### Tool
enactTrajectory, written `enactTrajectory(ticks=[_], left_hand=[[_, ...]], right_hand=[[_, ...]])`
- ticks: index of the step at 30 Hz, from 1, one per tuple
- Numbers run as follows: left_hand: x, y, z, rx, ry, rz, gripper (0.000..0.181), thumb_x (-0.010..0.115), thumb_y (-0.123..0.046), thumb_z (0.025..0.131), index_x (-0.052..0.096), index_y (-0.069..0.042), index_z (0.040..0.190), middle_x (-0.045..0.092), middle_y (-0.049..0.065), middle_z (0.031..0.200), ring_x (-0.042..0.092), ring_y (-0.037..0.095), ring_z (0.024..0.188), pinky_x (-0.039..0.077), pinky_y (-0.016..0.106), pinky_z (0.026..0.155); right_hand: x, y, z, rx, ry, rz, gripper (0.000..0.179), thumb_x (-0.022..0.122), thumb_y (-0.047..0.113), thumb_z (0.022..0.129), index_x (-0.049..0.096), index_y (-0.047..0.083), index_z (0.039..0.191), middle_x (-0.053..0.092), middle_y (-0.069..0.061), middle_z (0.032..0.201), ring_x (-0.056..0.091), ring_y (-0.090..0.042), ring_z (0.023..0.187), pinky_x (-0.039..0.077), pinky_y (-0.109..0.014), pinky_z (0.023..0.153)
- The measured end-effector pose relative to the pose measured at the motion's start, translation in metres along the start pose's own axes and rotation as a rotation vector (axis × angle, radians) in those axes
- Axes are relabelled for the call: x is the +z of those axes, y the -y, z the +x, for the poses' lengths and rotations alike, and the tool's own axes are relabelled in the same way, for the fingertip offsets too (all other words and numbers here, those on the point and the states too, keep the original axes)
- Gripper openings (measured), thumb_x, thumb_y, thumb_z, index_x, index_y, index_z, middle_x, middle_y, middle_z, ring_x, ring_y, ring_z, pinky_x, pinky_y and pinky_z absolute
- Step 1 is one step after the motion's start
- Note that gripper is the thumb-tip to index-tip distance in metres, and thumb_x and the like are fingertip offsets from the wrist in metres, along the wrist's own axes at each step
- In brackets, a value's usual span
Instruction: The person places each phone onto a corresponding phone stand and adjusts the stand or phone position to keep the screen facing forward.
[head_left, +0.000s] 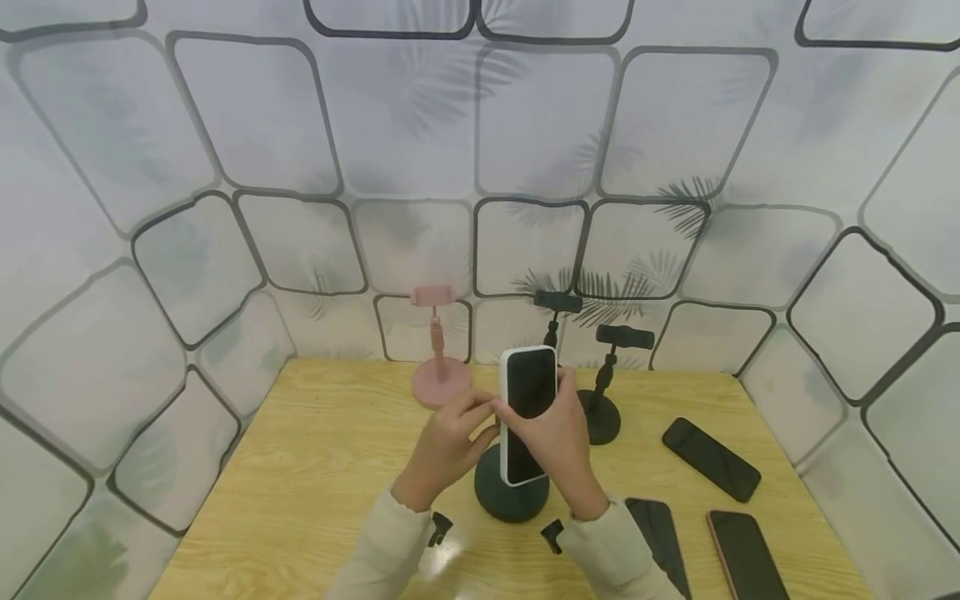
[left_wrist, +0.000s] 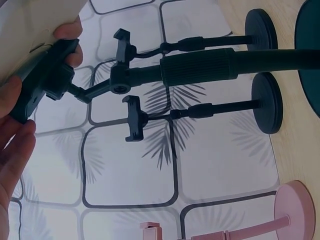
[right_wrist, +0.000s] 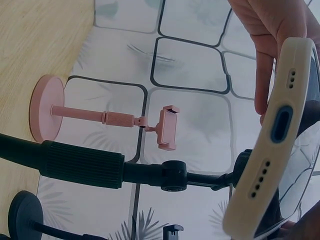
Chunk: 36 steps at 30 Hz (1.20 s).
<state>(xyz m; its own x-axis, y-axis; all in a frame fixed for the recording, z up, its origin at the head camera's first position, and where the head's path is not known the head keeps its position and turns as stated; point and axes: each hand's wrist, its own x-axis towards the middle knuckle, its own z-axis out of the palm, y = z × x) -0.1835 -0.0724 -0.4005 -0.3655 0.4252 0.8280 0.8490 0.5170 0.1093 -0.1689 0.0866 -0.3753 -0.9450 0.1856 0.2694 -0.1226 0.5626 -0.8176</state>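
Note:
A smartphone in a white case (head_left: 504, 442) stands nearly upright, its dark screen toward me. Behind it is the clamp (left_wrist: 47, 70) of a dark green phone stand, which has a ribbed pole (left_wrist: 200, 67) and a round base (head_left: 510, 496). With the thumb across the screen and fingers round the far edge, my right hand (head_left: 558, 437) grips the phone. My left hand (head_left: 447, 437) pinches the clamp's end at the phone's left edge. In the right wrist view, the phone's bottom edge (right_wrist: 262, 175) shows its port and speaker holes, tilted against the clamp.
A pink phone stand (head_left: 441, 379) stands at the back left. Two black stands, one with its holder (head_left: 625, 337) plainly visible, are behind the phone on the right. Several phones, including a black one (head_left: 711, 459), lie on the wooden table (head_left: 300, 475). A patterned curtain (head_left: 405, 150) surrounds the table.

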Motion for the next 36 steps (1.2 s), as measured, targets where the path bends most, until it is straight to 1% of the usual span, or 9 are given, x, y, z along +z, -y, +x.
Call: enactTrajectory(ticks=[4, 9, 14, 22, 31, 34, 36], left_hand=[[0.000, 0.001, -0.002, 0.031, -0.013, 0.013, 0.031, 0.081, -0.001, 0.066, 0.068, -0.002, 0.095, 0.063, 0.005, 0.093, 0.062, 0.014, 0.082, 0.053, 0.022, 0.075], [-0.001, 0.002, -0.003, 0.036, -0.022, 0.021, 0.032, 0.083, -0.003, 0.065, 0.069, -0.001, 0.095, 0.063, 0.006, 0.092, 0.063, 0.014, 0.081, 0.054, 0.021, 0.073], [-0.003, 0.003, -0.004, 0.052, -0.038, 0.010, 0.035, 0.083, -0.005, 0.064, 0.069, 0.001, 0.096, 0.063, 0.006, 0.091, 0.063, 0.014, 0.080, 0.054, 0.021, 0.072], [-0.009, 0.002, -0.003, 0.055, -0.027, 0.003, 0.035, 0.083, -0.006, 0.065, 0.069, 0.002, 0.096, 0.064, 0.008, 0.092, 0.064, 0.015, 0.080, 0.055, 0.022, 0.072], [-0.010, 0.005, -0.004, 0.123, -0.061, 0.024, 0.039, 0.084, -0.006, 0.062, 0.069, 0.003, 0.097, 0.064, 0.008, 0.091, 0.065, 0.015, 0.077, 0.055, 0.021, 0.070], [-0.010, 0.005, -0.005, 0.124, -0.062, 0.018, 0.040, 0.084, -0.006, 0.062, 0.069, 0.002, 0.098, 0.064, 0.008, 0.090, 0.065, 0.015, 0.077, 0.055, 0.022, 0.069], [-0.010, 0.005, -0.005, 0.113, -0.055, 0.008, 0.040, 0.084, -0.006, 0.062, 0.069, 0.002, 0.098, 0.064, 0.008, 0.090, 0.064, 0.015, 0.077, 0.055, 0.021, 0.070]], right_hand=[[0.000, -0.001, 0.000, 0.005, 0.005, -0.011, 0.077, 0.080, 0.046, 0.069, 0.040, 0.006, 0.121, 0.058, -0.011, 0.097, 0.057, -0.023, 0.079, 0.047, -0.034, 0.067], [0.000, 0.000, 0.000, 0.015, 0.017, -0.025, 0.079, 0.079, 0.048, 0.069, 0.038, 0.005, 0.122, 0.057, -0.011, 0.098, 0.057, -0.023, 0.082, 0.048, -0.035, 0.068], [-0.001, 0.001, -0.001, 0.022, 0.016, -0.035, 0.080, 0.079, 0.047, 0.068, 0.038, 0.005, 0.123, 0.058, -0.012, 0.100, 0.058, -0.024, 0.083, 0.049, -0.037, 0.069], [-0.001, 0.002, -0.001, 0.026, 0.012, -0.054, 0.083, 0.080, 0.048, 0.068, 0.037, 0.004, 0.123, 0.058, -0.013, 0.102, 0.058, -0.026, 0.084, 0.050, -0.039, 0.071], [-0.001, -0.001, 0.000, 0.020, 0.015, -0.048, 0.085, 0.081, 0.048, 0.066, 0.036, 0.005, 0.124, 0.058, -0.013, 0.102, 0.058, -0.026, 0.085, 0.050, -0.041, 0.073], [0.000, -0.002, 0.000, 0.009, 0.015, -0.036, 0.085, 0.081, 0.047, 0.066, 0.036, 0.005, 0.124, 0.058, -0.013, 0.103, 0.058, -0.027, 0.085, 0.050, -0.041, 0.074], [0.000, -0.003, 0.000, 0.000, 0.012, -0.022, 0.085, 0.082, 0.045, 0.066, 0.035, 0.005, 0.124, 0.058, -0.013, 0.103, 0.058, -0.027, 0.086, 0.050, -0.042, 0.074]])
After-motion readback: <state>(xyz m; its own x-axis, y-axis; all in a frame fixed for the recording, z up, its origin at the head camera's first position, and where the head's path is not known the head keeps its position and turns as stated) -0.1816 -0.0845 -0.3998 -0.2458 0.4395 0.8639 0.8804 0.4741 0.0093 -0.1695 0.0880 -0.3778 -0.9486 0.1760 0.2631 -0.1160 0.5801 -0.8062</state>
